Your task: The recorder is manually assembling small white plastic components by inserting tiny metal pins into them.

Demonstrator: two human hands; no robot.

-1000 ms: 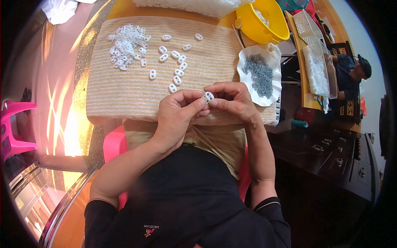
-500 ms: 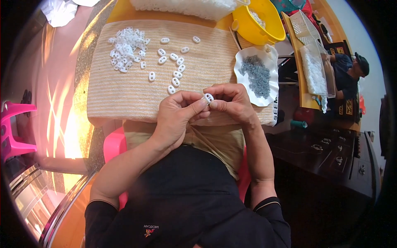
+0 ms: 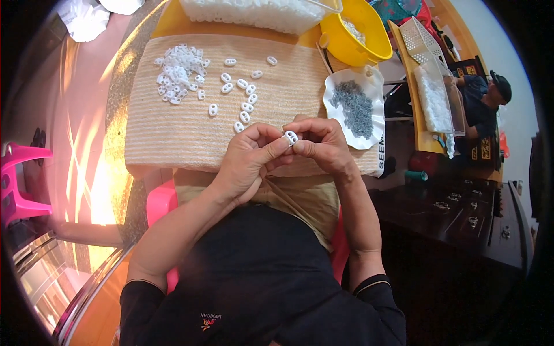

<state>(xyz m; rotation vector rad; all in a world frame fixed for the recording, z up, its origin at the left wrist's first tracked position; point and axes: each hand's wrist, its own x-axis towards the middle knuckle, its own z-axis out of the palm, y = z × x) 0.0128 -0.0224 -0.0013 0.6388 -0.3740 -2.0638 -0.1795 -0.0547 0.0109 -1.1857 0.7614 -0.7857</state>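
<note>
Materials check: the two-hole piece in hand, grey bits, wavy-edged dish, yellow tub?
Two-hole piece: likely plastic; opaque white, smooth, crisply moulded-looking holes.
Grey bits: possibly metal, given the dull grey tone; too small to be sure.
Wavy-edged dish: plastic or glazed ceramic; smooth white, fluted rim, look leaves it open.
Yellow tub: probably plastic; even colour throughout, slight sheen.

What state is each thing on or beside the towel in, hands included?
Left hand: pinching a white oval
Right hand: pinching the same oval
Loose ovals: scattered on the towel
Small white pieces: heaped
White dish: holding grey bits
Yellow bucket: open, pale pieces inside
Clear box: full of white parts, partly out of view
Towel: spread out
</note>
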